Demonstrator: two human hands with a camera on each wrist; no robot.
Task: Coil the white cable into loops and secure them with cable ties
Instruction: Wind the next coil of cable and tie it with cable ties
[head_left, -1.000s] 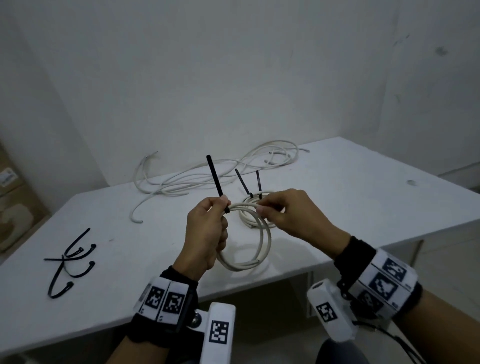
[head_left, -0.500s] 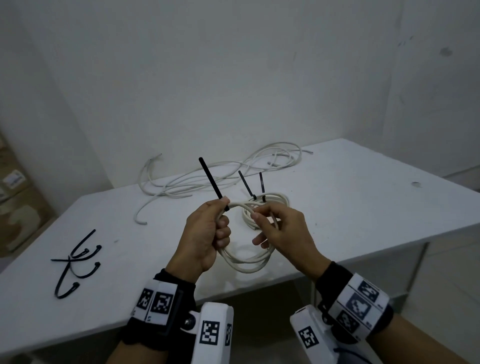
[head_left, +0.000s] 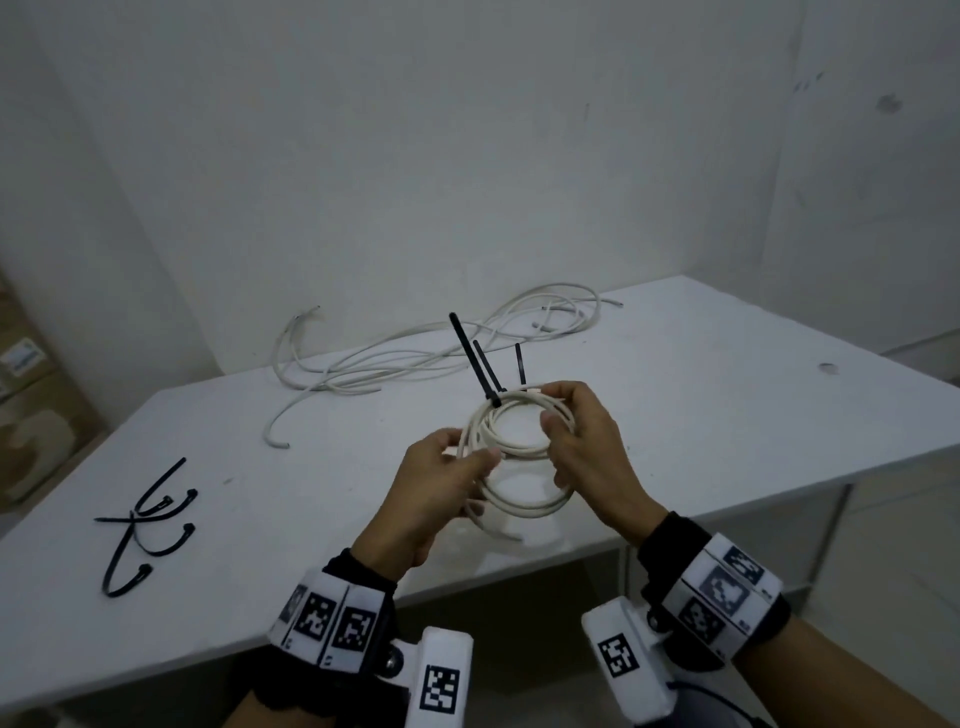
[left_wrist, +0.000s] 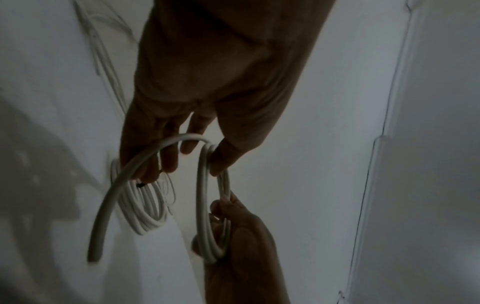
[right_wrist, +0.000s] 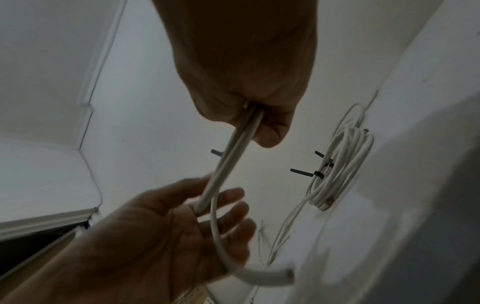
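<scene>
A white cable coil (head_left: 519, 509) hangs between both hands above the white table (head_left: 727, 415). My left hand (head_left: 475, 460) pinches its left side between thumb and fingers. My right hand (head_left: 556, 431) grips its right side, fingers curled round the strands (right_wrist: 241, 131). One black cable tie (head_left: 470, 358) sits on the coil's far edge, its tail pointing up. The cable's free end (right_wrist: 259, 275) curls out below the left palm. Behind lies a second coil (right_wrist: 342, 164) on the table, bound with two ties (head_left: 519, 364).
Loose white cable (head_left: 415, 358) sprawls across the back of the table near the wall. Several spare black cable ties (head_left: 140, 525) lie at the front left. A cardboard box (head_left: 31, 405) stands at the far left beyond the table. The table's front edge is just below my hands.
The left hand has left the spot by the tie and now holds the coil's lower left. The right hand has shifted to the right side, and the coil lies flatter.
</scene>
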